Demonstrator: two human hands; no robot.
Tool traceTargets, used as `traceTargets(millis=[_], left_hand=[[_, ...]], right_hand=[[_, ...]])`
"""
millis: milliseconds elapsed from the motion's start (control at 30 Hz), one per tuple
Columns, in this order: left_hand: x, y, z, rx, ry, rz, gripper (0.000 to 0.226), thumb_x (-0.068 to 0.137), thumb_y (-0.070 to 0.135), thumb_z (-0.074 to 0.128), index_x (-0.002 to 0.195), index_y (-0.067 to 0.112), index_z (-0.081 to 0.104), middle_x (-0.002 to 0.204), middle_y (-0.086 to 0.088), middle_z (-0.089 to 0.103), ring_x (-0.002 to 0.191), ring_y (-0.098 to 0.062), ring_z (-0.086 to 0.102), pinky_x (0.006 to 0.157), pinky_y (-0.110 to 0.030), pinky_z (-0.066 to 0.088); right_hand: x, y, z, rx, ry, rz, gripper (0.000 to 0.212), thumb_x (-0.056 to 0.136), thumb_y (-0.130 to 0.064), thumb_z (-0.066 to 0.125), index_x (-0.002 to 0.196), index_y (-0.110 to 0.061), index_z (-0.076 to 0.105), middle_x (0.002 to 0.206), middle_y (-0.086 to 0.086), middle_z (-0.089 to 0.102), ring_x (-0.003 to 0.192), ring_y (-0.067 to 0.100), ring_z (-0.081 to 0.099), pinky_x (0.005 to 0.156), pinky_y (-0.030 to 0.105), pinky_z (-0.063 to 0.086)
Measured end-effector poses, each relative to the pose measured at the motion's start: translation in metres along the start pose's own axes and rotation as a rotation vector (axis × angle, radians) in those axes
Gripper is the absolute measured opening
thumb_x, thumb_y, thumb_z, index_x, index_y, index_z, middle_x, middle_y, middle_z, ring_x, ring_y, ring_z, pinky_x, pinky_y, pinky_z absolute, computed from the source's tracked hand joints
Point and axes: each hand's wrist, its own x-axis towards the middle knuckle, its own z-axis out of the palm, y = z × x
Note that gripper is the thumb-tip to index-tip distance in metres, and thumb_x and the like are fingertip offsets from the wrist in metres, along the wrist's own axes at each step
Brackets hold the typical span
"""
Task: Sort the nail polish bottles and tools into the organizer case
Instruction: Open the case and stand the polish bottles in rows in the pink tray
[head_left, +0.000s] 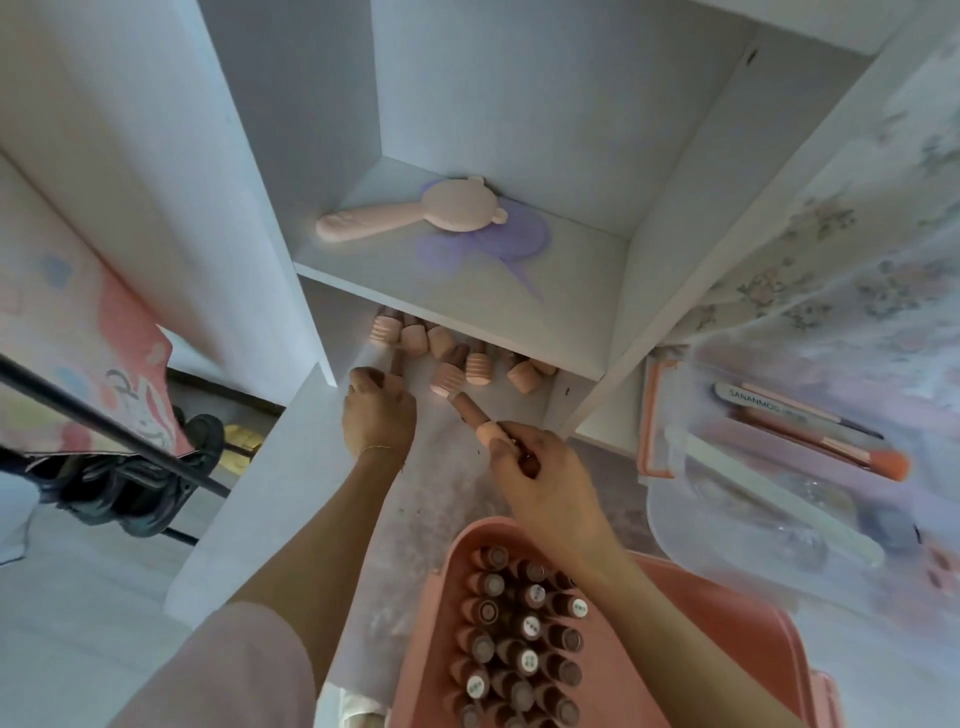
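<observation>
Several pink nail polish bottles (447, 348) lie in a loose row in the lower cubby of a white shelf unit. My left hand (379, 410) reaches into that cubby with fingers curled round a bottle (397, 358) at the left of the row. My right hand (540, 467) pinches another pink-brown bottle (475, 415), held just in front of the cubby. Below my hands, the pink organizer case (644, 639) is packed with several upright bottles (519, 623).
The clear lid tray (670, 525) at the right holds a white nail file (774, 499), a second file (753, 397) and a pink-tipped brush (852, 452). On the upper shelf lie a pink bear hairbrush (415, 213) and a purple bow (488, 244). Black shoes (140, 478) sit at the left.
</observation>
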Motion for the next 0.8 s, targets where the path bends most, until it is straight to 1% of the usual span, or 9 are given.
traceTargets(millis=[100,233,300,400,467,567,633,700,800], left_hand=[[-0.014,-0.01,-0.022,-0.235,-0.053,-0.143,0.022,0.089,0.028,0.05,0.103,0.011,0.044,0.096,-0.009,0.059,0.078,-0.022,0.056,0.059,-0.029,0.043],[-0.05,-0.022,-0.057,-0.503,-0.101,-0.226,0.045,0.087,0.024,0.057,0.127,0.009,0.043,0.098,-0.005,0.057,0.083,-0.019,0.057,0.07,-0.027,0.046],[-0.074,-0.024,-0.08,-0.656,-0.126,-0.204,0.037,0.088,0.015,0.058,0.123,0.005,0.051,0.096,-0.005,0.058,0.082,-0.017,0.058,0.071,-0.025,0.049],[-0.112,-0.024,-0.11,-0.814,-0.213,-0.145,0.023,0.088,0.006,0.055,0.109,0.007,0.06,0.093,-0.003,0.06,0.08,-0.015,0.06,0.068,-0.022,0.052],[-0.136,-0.019,-0.124,-0.886,-0.255,-0.118,0.02,0.086,0.0,0.053,0.104,0.008,0.059,0.09,-0.003,0.063,0.076,-0.014,0.063,0.066,-0.022,0.053],[-0.168,-0.006,-0.133,-0.897,-0.285,-0.068,0.022,0.084,-0.003,0.055,0.103,0.008,0.053,0.091,-0.007,0.071,0.079,-0.018,0.069,0.064,-0.022,0.054],[-0.187,0.001,-0.132,-0.853,-0.299,-0.023,0.022,0.084,-0.001,0.057,0.102,0.012,0.052,0.091,-0.006,0.073,0.082,-0.021,0.069,0.066,-0.023,0.054],[-0.202,0.005,-0.127,-0.777,-0.298,0.011,0.022,0.084,0.003,0.06,0.101,0.016,0.054,0.091,-0.004,0.073,0.084,-0.021,0.069,0.068,-0.024,0.055],[-0.221,0.007,-0.115,-0.618,-0.256,0.086,0.023,0.084,0.01,0.063,0.098,0.026,0.056,0.091,-0.002,0.071,0.085,-0.013,0.068,0.071,-0.024,0.054]], right_hand=[[-0.01,-0.005,-0.004,0.08,0.022,0.017,0.023,0.09,-0.028,0.046,0.079,-0.016,0.061,0.052,-0.006,0.046,0.047,0.005,0.042,0.044,0.017,0.033],[-0.027,-0.017,-0.015,0.314,-0.026,0.013,0.02,0.091,-0.017,0.046,0.089,-0.028,0.062,0.067,-0.007,0.065,0.053,0.0,0.055,0.049,0.011,0.041],[-0.041,-0.02,-0.022,0.443,-0.105,0.005,0.025,0.091,-0.013,0.046,0.089,-0.032,0.061,0.074,-0.007,0.071,0.06,0.004,0.06,0.056,0.014,0.047],[-0.063,-0.018,-0.03,0.657,-0.227,0.04,0.02,0.085,-0.02,0.047,0.094,-0.028,0.063,0.088,-0.001,0.073,0.073,0.021,0.061,0.07,0.034,0.05],[-0.077,-0.016,-0.04,0.725,-0.252,0.042,0.019,0.078,-0.029,0.053,0.091,-0.032,0.067,0.086,0.001,0.072,0.076,0.019,0.064,0.074,0.035,0.05],[-0.098,-0.004,-0.06,0.696,-0.273,0.034,0.023,0.07,-0.041,0.063,0.091,-0.033,0.069,0.084,0.001,0.072,0.083,0.015,0.066,0.077,0.031,0.047],[-0.113,0.009,-0.073,0.653,-0.221,0.017,0.018,0.075,-0.033,0.064,0.091,-0.026,0.069,0.085,0.004,0.07,0.083,0.017,0.066,0.075,0.03,0.048],[-0.128,0.022,-0.083,0.599,-0.108,-0.003,0.009,0.081,-0.02,0.065,0.089,-0.023,0.069,0.085,0.008,0.069,0.075,0.013,0.066,0.067,0.021,0.05],[-0.144,0.049,-0.094,0.341,-0.079,0.005,0.025,0.083,-0.014,0.065,0.09,-0.038,0.064,0.093,0.003,0.06,0.074,0.005,0.06,0.069,0.016,0.047]])
